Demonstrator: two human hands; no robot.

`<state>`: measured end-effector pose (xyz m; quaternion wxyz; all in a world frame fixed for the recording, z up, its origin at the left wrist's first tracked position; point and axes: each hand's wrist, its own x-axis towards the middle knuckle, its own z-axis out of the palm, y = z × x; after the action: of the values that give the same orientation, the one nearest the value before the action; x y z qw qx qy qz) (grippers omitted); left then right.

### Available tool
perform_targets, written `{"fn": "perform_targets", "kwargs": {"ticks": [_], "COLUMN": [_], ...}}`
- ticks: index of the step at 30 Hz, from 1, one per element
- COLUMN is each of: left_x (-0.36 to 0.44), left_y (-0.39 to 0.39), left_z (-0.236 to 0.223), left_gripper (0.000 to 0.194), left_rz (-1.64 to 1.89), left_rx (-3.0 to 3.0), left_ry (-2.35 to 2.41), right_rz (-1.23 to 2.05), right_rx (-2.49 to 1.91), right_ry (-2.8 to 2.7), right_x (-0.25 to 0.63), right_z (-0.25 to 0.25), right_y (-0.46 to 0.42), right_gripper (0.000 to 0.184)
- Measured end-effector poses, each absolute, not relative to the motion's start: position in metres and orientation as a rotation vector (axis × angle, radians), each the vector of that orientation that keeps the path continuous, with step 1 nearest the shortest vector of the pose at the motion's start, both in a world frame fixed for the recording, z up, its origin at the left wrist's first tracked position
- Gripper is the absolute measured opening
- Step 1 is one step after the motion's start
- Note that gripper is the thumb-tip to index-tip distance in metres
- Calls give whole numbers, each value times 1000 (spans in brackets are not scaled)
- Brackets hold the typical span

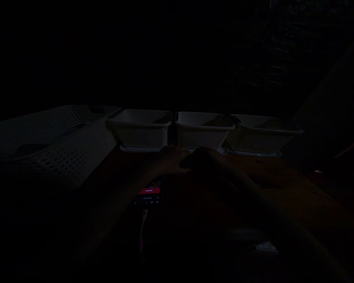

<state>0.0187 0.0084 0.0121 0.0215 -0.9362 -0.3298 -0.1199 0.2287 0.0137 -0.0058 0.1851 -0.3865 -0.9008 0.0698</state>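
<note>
Here both hands meet just before the middle tub: left hand touching right hand; grip state unreadable in darkness.

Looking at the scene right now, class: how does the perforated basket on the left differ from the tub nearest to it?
The perforated basket has walls dotted with holes; the nearest tub has plain solid walls. The basket is far wider and longer; the tub is compact. The basket stands alone at the left, while the tub starts a row of three. Both are pale, open-topped and sit on the table. Whether either holds anything is lost in the dim light.
</note>
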Motion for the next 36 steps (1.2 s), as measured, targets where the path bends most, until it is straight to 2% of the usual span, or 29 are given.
{"fn": "perform_targets", "kwargs": {"ticks": [18, 28, 33, 36], "left_x": [20, 15, 15, 16], "left_y": [9, 13, 16, 16], "left_z": [12, 7, 6, 7], "left_gripper": [30, 58, 59, 58], "left_rz": [-408, -425, -475, -429], "left_rx": [-2996, -2809, -2767, -2769], "left_ry": [-991, -1020, -1058, -1078], "right_rz": [231, 110, 103, 124], "right_rx": [-1247, -1182, -1159, -1117], "right_ry": [-2523, -2476, -2431, -2428], "right_x": [229, 238, 238, 236], "right_z": [-3, -20, -18, -16], "right_y": [12, 30, 28, 24], "right_gripper": [19, 36, 34, 39]}}
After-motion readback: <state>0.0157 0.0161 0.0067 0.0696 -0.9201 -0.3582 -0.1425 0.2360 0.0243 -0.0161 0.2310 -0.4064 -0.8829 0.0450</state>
